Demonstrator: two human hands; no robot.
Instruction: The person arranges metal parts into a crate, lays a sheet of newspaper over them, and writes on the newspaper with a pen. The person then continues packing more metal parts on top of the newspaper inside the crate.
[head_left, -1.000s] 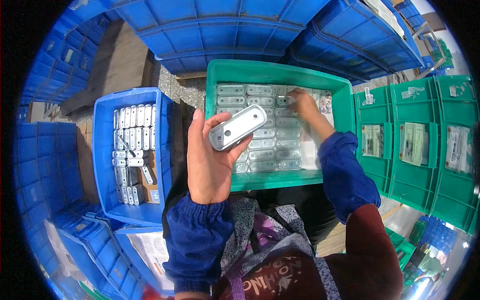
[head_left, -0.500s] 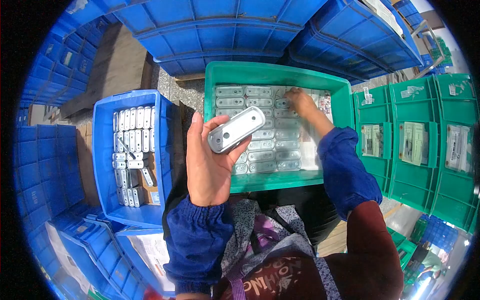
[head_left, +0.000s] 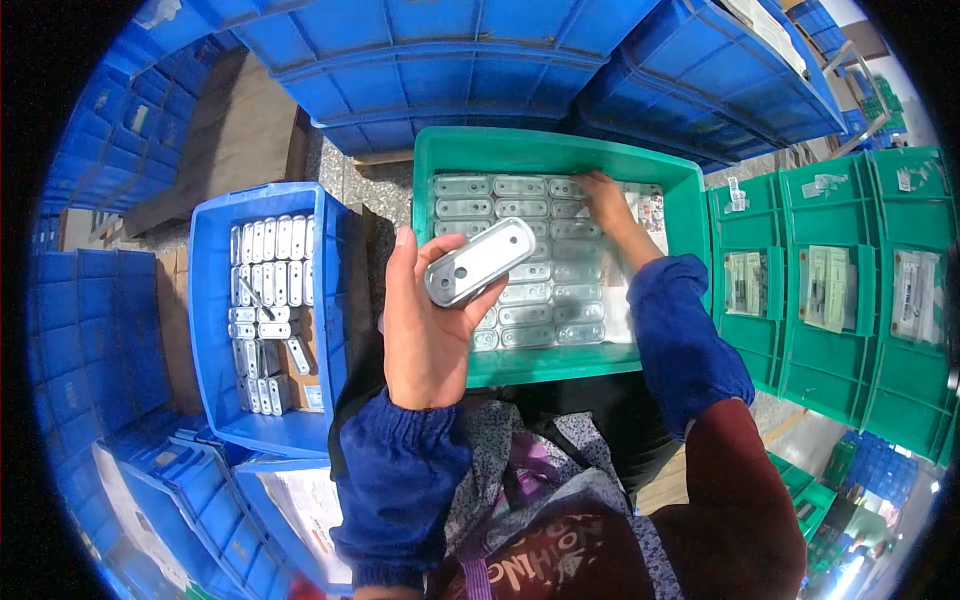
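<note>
My left hand (head_left: 425,350) is closed around an oval silver metal part (head_left: 490,258), held up tilted with its flat, holed face towards me. Below it stands a green crate (head_left: 560,366) with rows of similar metal parts lying flat inside. My right hand (head_left: 608,205) reaches into the far side of this crate. Its bent fingers are on another oval metal part (head_left: 564,187) at the far end of the right column; the fingertips are partly hidden.
On the left, a blue crate (head_left: 268,432) holds more of these parts, some standing in rows and some lying loose. Stacked blue crates (head_left: 450,75) rise beyond the green one. Green crates with paper labels (head_left: 828,285) stand at the right.
My right hand has moved slightly away from me, to the far end of the right column, where a metal part now shows. My left hand still holds its part, shifted slightly right.
</note>
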